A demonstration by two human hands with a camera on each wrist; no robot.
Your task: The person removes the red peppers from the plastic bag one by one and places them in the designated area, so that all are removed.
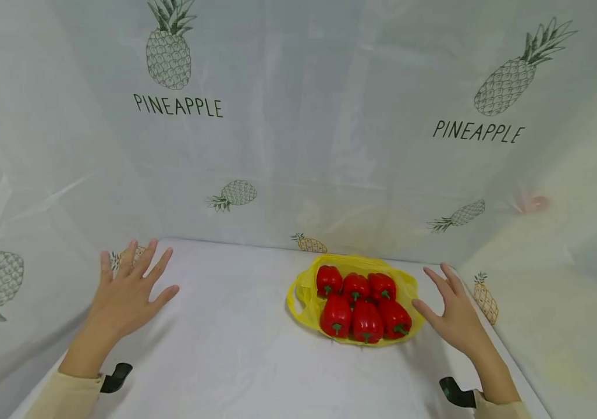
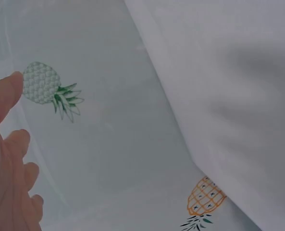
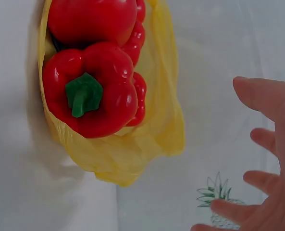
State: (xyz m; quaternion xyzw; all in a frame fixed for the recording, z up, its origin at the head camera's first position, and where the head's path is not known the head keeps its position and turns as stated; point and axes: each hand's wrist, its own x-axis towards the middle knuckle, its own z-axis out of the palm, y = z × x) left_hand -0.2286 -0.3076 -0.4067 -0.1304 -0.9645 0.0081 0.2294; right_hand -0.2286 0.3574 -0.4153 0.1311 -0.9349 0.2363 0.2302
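Several red bell peppers (image 1: 367,322) with green stems lie grouped in an opened yellow plastic bag (image 1: 306,297), right of the middle of the table in the head view. My right hand (image 1: 455,317) hovers just right of the bag, fingers spread and holding nothing. In the right wrist view one bell pepper (image 3: 104,106) shows its stem close up, with the bag's edge (image 3: 166,96) around it and my fingers apart from it. Over the left side of the table, my left hand (image 1: 125,299) is spread wide with nothing in it.
The white table (image 1: 225,349) meets a pale curtain (image 1: 319,145) printed with pineapples, which hangs along the back and both sides. A black strap piece (image 1: 116,378) sits at the left wrist and another (image 1: 457,393) at the right.
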